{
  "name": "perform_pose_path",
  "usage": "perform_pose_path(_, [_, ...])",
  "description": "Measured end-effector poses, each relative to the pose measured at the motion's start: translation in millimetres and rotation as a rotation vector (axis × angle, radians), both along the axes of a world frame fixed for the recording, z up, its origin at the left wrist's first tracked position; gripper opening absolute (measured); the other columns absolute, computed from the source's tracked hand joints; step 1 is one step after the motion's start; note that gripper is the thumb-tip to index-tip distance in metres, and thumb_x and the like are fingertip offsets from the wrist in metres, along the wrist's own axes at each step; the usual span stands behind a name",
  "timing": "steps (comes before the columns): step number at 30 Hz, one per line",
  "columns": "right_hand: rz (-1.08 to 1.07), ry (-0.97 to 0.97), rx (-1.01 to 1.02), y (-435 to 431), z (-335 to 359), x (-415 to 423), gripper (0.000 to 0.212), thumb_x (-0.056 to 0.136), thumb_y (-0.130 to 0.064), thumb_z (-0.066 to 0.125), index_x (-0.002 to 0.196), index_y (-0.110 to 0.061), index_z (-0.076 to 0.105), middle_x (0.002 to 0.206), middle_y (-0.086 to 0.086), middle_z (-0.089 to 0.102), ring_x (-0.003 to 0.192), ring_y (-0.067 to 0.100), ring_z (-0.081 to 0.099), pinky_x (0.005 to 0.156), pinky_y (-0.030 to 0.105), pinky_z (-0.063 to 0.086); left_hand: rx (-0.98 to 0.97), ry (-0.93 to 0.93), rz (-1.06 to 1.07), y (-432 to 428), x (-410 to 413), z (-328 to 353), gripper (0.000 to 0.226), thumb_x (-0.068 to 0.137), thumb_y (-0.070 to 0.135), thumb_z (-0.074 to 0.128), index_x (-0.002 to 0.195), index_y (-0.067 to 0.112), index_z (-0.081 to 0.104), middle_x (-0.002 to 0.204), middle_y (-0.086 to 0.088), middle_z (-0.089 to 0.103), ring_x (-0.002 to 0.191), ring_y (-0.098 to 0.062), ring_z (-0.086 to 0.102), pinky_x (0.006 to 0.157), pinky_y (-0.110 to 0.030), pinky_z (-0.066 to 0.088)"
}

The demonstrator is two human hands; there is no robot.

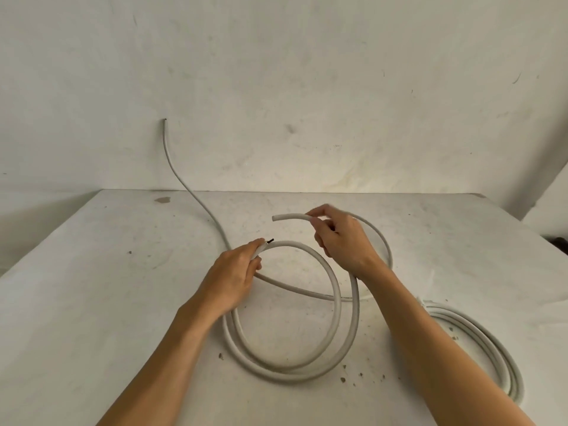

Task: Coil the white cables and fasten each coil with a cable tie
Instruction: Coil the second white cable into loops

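White desk, scuffed, w/ dark specks and a brownish stain near far-left edge. Behind it a plain off-white wall, marked and scratched. Dark object at far right edge, can't tell what.

Left hand: fingers closed narrow around one end of a thick white cable; cut end w/ dark core pokes out just past the fingertips. Hand is palm-down, above the left side of the loop.

Right hand: fingers pinched on the other thick cable section, near its cut end, which sticks out to the left of the hand, raised off the desk. Hands near each other, not touching.

Thick cable makes approx two loose loops on desk centre, between and under the forearms; strands lie side by side at the near-left of the loop, cross on the right side.

Thinner white cable runs from the wall at back left, down onto desk, passes under left hand and under the loops toward the right.

Second coil of white cable lies flat at right, partly under the right forearm, several turns stacked close. Small white piece at its top edge, possibly a tie, can't tell.
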State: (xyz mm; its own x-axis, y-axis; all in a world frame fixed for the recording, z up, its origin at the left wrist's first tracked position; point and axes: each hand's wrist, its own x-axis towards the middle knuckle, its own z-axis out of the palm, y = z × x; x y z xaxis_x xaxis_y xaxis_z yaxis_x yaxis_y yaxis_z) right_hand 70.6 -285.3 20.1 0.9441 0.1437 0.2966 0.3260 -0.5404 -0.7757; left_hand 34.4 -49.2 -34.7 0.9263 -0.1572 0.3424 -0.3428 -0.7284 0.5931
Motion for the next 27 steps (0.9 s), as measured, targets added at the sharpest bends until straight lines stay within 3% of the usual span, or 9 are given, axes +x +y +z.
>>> perform_pose_path(4, [-0.074, -0.009, 0.062, -3.2, 1.6, 2.1, 0.011, 0.104, -0.029, 0.058, 0.103, -0.032, 0.069, 0.067, -0.004, 0.072, 0.051, 0.002, 0.055, 0.051, 0.022, 0.049, -0.039, -0.061, 0.118, 10.0, -0.3, -1.6, 0.036, 0.106, 0.023, 0.048, 0.140, 0.020, 0.055, 0.103, -0.002, 0.074, 0.056, 0.000, 0.057, 0.055, -0.013, 0.052])
perform_pose_path(10, [-0.002, 0.090, 0.251, 3.9, 11.4, -7.2, 0.028, 0.106, -0.017, 0.053, 0.121, -0.030, 0.073, 0.077, -0.004, 0.069, 0.051, 0.012, 0.056, 0.045, 0.026, 0.049, -0.096, -0.031, 0.232, -0.4, -5.1, -1.9, 0.033, 0.107, 0.023, 0.045, 0.137, 0.012, 0.055, 0.086, -0.008, 0.071, 0.065, -0.018, 0.070, 0.065, -0.037, 0.064])
perform_pose_path(13, [-0.070, 0.144, 0.379, -1.6, 14.3, -11.8, 0.019, 0.105, -0.022, 0.058, 0.121, -0.026, 0.066, 0.078, 0.003, 0.075, 0.045, 0.014, 0.054, 0.040, 0.025, 0.041, -0.182, -0.020, 0.342, 2.5, -5.5, -2.6, 0.023, 0.107, 0.022, 0.045, 0.121, 0.010, 0.059, 0.079, -0.005, 0.068, 0.060, -0.017, 0.069, 0.051, -0.021, 0.057])
perform_pose_path(15, [-0.107, 0.220, 0.628, -10.8, 14.8, -16.0, 0.017, 0.102, -0.020, 0.059, 0.115, -0.013, 0.068, 0.079, 0.010, 0.077, 0.047, 0.018, 0.055, 0.041, 0.027, 0.043, -0.292, -0.031, 0.450, 6.9, -5.6, -4.3, 0.021, 0.108, 0.021, 0.043, 0.108, 0.007, 0.059, 0.077, -0.005, 0.068, 0.055, -0.015, 0.066, 0.043, -0.017, 0.049])
perform_pose_path(18, [-0.135, 0.296, 0.864, -24.0, 7.9, -26.3, 0.031, 0.099, -0.019, 0.049, 0.109, -0.003, 0.074, 0.089, 0.020, 0.079, 0.054, 0.024, 0.064, 0.047, 0.032, 0.054, -0.433, -0.054, 0.618, 18.0, -0.7, -10.1, 0.026, 0.108, 0.015, 0.040, 0.110, 0.002, 0.062, 0.098, -0.013, 0.073, 0.080, -0.029, 0.070, 0.062, -0.021, 0.050])
perform_pose_path(20, [-0.256, 0.308, 0.868, -31.7, -1.8, -31.4, 0.035, 0.100, -0.019, 0.044, 0.109, -0.004, 0.074, 0.086, 0.020, 0.079, 0.049, 0.024, 0.065, 0.047, 0.032, 0.055, -0.528, -0.014, 0.722, 24.5, 4.1, -13.7, 0.028, 0.106, 0.012, 0.041, 0.117, 0.000, 0.063, 0.114, -0.018, 0.071, 0.098, -0.039, 0.068, 0.084, -0.041, 0.056])
perform_pose_path(22, [-0.359, 0.353, 0.903, -38.7, -12.0, -33.4, 0.031, 0.101, -0.017, 0.045, 0.112, -0.004, 0.070, 0.080, 0.017, 0.079, 0.046, 0.022, 0.063, 0.046, 0.031, 0.054, -0.614, 0.040, 0.801, 29.0, 7.9, -17.1, 0.029, 0.104, 0.012, 0.041, 0.118, 0.001, 0.065, 0.119, -0.020, 0.070, 0.103, -0.043, 0.067, 0.093, -0.051, 0.055])
perform_pose_path(25, [-0.413, 0.418, 0.967, -40.3, -24.5, -36.7, 0.022, 0.107, -0.022, 0.052, 0.114, -0.007, 0.066, 0.077, 0.013, 0.079, 0.047, 0.021, 0.063, 0.048, 0.031, 0.055, -0.804, 0.088, 0.865, 27.0, 9.4, -19.0, 0.027, 0.104, 0.014, 0.042, 0.117, 0.004, 0.064, 0.117, -0.018, 0.071, 0.102, -0.040, 0.069, 0.088, -0.053, 0.059])
perform_pose_path(27, [-0.375, 0.403, 0.995, -32.2, -33.1, -40.5, 0.024, 0.109, -0.028, 0.051, 0.117, -0.011, 0.067, 0.083, 0.014, 0.079, 0.050, 0.021, 0.065, 0.050, 0.032, 0.057, -0.908, 0.098, 0.870, 19.2, 9.4, -20.5, 0.024, 0.104, 0.015, 0.043, 0.114, 0.007, 0.063, 0.115, -0.016, 0.071, 0.094, -0.037, 0.071, 0.072, -0.046, 0.063])
